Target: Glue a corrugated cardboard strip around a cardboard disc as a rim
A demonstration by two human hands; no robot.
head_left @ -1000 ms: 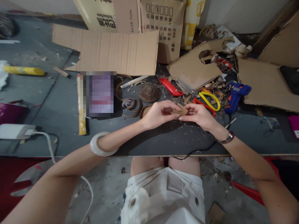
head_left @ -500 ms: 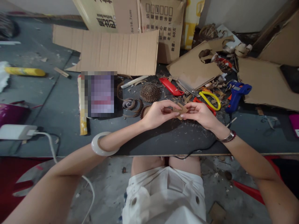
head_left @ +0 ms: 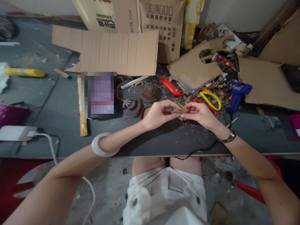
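A small piece of cardboard [head_left: 180, 109] is pinched between both hands, just above the dark table [head_left: 150, 142]. My left hand [head_left: 160, 115] grips it from the left, thumb below and fingers above. From the right, my right hand [head_left: 198, 114] holds its other edge between thumb and fingertips. Behind my left hand sits a domed piece of rolled corrugated cardboard [head_left: 150, 93], with a coil of cardboard strip [head_left: 130, 105] to its left. Partly hidden under the left wrist is a round cardboard piece [head_left: 145, 111]. Scissors [head_left: 211, 99] with yellow and red handles lie beyond my right hand.
A red-handled cutter [head_left: 171, 87] and a blue glue gun [head_left: 237, 95] lie among cardboard scraps. Large cardboard sheets [head_left: 112, 51] and boxes [head_left: 168, 47] stand behind. A blurred-out device [head_left: 102, 93], a white charger [head_left: 17, 133] and a yellow tube [head_left: 24, 72] are on the left.
Both hands stay in nearly the same place, still holding the small piece of cardboard. Only a very slight shift of the view shows.
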